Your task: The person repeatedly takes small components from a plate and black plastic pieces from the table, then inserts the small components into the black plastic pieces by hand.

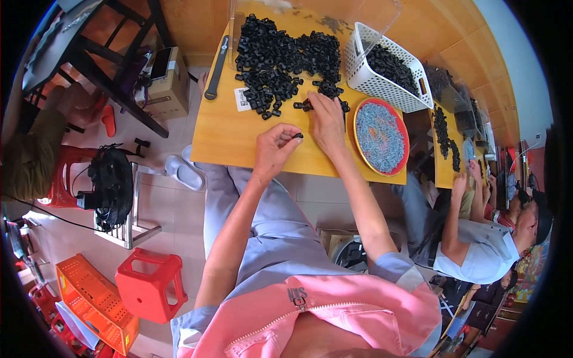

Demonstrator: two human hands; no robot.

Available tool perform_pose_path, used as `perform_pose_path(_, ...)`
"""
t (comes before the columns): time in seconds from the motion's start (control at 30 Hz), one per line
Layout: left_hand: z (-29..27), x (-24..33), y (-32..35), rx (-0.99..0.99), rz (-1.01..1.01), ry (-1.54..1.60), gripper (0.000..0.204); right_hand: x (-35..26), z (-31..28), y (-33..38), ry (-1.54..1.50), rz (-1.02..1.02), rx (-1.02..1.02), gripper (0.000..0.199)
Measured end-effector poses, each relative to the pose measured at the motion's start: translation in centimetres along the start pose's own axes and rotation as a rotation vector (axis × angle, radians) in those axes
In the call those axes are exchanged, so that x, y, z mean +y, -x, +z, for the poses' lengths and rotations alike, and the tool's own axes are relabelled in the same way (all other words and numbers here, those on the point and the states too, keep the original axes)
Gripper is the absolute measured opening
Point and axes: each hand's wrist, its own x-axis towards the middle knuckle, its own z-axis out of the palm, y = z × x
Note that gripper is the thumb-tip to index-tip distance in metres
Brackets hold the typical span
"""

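Your left hand (276,146) pinches a small black part (299,136) between thumb and fingers, just over the front of the yellow table (224,140). It looks held by the tips because it is so tiny, and a whole fist would hide it. Your right hand (327,119) reaches ahead with its fingers down among a few loose black parts; I cannot tell if it grips one, since your fingers cover the spot. The big black pile (262,51) sits at the back of the table, maybe so the front has room for your hands. The red-rimmed dish (407,146) of little silvery bits (379,137) is near your right hand, likely for easy reach. Behind it stands the white basket (371,80), whose tall sides seem good for stopping the black parts inside from rolling off.
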Motion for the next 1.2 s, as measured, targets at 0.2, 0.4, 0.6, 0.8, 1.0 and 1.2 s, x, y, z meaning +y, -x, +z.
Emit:
perform_pose_path(0.2,0.1,0.5,0.1,0.001,-0.01,-0.042,0.015,1.3,-1.7,2.3,-0.123,0.309,0.151,0.016)
perform_pose_path(0.4,0.2,0.7,0.1,0.004,-0.006,-0.016,0.015,0.4,0.1,1.6,-0.177,0.328,0.133,0.013)
perform_pose_path(0.6,0.2,0.9,0.2,-0.017,-0.033,0.006,0.014,0.8,0.7,0.6,-0.022,0.185,0.066,0.018)
perform_pose_path(0.8,0.2,1.1,0.1,-0.001,-0.019,0.02,0.013,-0.3,-1.0,1.1,-0.55,0.462,0.225,0.011)
perform_pose_path(1.0,0.2,1.1,0.1,-0.005,-0.026,-0.009,0.013,0.5,-2.1,2.4,-1.371,0.812,0.321,0.011)
perform_pose_path(1.2,0.1,1.2,0.2,-0.009,-0.015,0.001,0.014,0.1,-2.9,3.3,-1.683,0.923,0.328,0.014)
